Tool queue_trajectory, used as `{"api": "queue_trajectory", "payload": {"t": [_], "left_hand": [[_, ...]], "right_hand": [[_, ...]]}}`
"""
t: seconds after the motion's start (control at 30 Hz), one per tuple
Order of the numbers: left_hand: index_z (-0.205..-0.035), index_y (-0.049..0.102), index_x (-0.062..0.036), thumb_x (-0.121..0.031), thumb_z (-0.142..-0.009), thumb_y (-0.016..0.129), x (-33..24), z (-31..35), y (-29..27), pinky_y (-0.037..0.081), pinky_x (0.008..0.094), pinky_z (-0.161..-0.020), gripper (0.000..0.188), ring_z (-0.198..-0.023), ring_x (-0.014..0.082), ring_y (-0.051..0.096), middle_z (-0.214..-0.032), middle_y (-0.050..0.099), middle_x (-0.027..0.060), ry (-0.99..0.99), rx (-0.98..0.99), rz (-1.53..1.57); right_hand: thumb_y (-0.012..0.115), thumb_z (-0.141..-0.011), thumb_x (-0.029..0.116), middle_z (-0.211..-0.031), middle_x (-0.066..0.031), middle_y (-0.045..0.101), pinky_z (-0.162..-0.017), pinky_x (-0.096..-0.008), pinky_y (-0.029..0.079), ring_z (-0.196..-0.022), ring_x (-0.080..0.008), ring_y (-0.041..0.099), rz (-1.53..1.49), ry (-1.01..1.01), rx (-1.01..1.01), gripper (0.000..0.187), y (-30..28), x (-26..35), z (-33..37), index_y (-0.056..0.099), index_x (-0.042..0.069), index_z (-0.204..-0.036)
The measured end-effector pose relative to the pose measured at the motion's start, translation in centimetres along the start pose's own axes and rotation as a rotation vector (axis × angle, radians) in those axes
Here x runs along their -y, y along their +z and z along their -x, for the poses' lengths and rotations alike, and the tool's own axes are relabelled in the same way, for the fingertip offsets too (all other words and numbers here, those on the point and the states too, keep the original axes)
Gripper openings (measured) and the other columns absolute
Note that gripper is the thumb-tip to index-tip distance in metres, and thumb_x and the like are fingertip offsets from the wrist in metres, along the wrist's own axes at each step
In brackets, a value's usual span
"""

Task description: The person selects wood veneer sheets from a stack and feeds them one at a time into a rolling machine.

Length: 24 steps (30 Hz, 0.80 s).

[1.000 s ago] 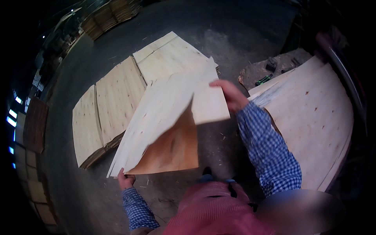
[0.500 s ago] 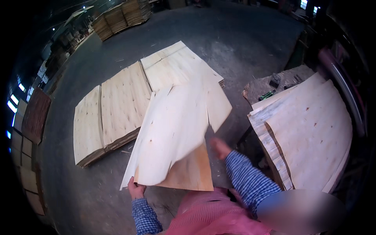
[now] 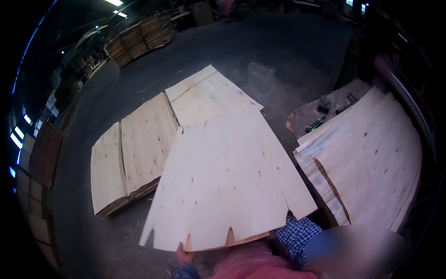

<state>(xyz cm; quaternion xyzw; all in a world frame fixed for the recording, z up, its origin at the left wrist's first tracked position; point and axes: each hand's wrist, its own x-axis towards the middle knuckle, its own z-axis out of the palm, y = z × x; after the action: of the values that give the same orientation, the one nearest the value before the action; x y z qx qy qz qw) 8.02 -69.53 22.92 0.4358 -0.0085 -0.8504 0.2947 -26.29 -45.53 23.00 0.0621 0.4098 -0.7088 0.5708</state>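
A large pale wood veneer sheet [image 3: 223,181] spreads in front of me, with splits and notches along its near edge. My left hand [image 3: 185,255] is closed on that near edge toward its left corner, thumb on top. My right hand is hidden beneath the sheet's right corner; only the blue checked sleeve [image 3: 297,235] shows. Under the near edge a strip of browner veneer [image 3: 253,238] peeks out. The sheet's far end overlaps a low stack of veneer [image 3: 144,139] on the floor, which lies in several side-by-side piles.
To the right, more veneer sheets [image 3: 371,158] lie fanned over a bench [image 3: 297,111], with a green-handled tool [image 3: 316,124] and a small dark block [image 3: 324,104] at its far end. Taller veneer stacks [image 3: 139,37] stand at the far left. A brown panel [image 3: 45,153] leans at the left side.
The veneer sheet, folded over and lifted before, now lies spread flatter and wider to the right. My right hand has gone from plain view to under its right corner. My left hand keeps its hold.
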Motion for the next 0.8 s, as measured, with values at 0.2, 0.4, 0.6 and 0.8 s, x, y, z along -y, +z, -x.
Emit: {"api": "queue_trajectory", "payload": {"t": [0.2, 0.4, 0.6, 0.8], "left_hand": [[-0.138, 0.038, 0.0082, -0.037, -0.101, 0.035, 8.2, -6.0, -12.3, 0.039, 0.0517, -0.109, 0.059, -0.129, 0.0373, 0.046, -0.140, 0.046, 0.0225, 0.217, 0.093, -0.519], [-0.138, 0.042, 0.0054, -0.041, -0.100, 0.036, 12.6, -1.7, -5.9, 0.037, 0.0522, -0.109, 0.060, -0.128, 0.0386, 0.046, -0.140, 0.047, 0.0208, 0.097, 0.167, -0.029], [-0.141, 0.036, 0.0081, -0.031, -0.099, 0.050, 11.0, 0.3, 1.9, 0.037, 0.0440, -0.109, 0.059, -0.128, 0.0323, 0.046, -0.135, 0.049, 0.0217, 0.334, 0.358, -0.400], [-0.141, 0.033, 0.0093, -0.013, -0.092, 0.064, 14.0, 1.3, 4.2, 0.040, 0.0411, -0.107, 0.062, -0.125, 0.0305, 0.049, -0.132, 0.051, 0.0226, 0.792, 0.217, -1.078]], "right_hand": [[0.056, -0.096, 0.023, -0.128, -0.0158, 0.059, -0.095, -0.0401, 0.045, -0.116, -0.0269, 0.056, 0.459, -0.267, -0.093, 0.039, 5.6, 7.0, 3.7, 0.054, 0.000, -0.128], [0.055, -0.096, 0.021, -0.126, -0.0159, 0.061, -0.093, -0.0379, 0.047, -0.112, -0.0266, 0.058, 1.059, -0.735, -0.149, 0.037, 8.1, 9.7, 5.3, 0.055, -0.001, -0.126], [0.060, -0.087, 0.011, -0.104, -0.0087, 0.069, -0.075, -0.0301, 0.052, -0.086, -0.0167, 0.065, 0.746, -0.513, -0.240, 0.031, 9.5, 14.3, 8.4, 0.062, -0.005, -0.114], [0.060, -0.087, 0.004, -0.109, -0.0082, 0.067, -0.080, -0.0300, 0.052, -0.097, -0.0161, 0.063, 0.715, -0.517, -0.183, 0.031, 5.9, 18.8, 11.8, 0.062, -0.002, -0.117]]}}
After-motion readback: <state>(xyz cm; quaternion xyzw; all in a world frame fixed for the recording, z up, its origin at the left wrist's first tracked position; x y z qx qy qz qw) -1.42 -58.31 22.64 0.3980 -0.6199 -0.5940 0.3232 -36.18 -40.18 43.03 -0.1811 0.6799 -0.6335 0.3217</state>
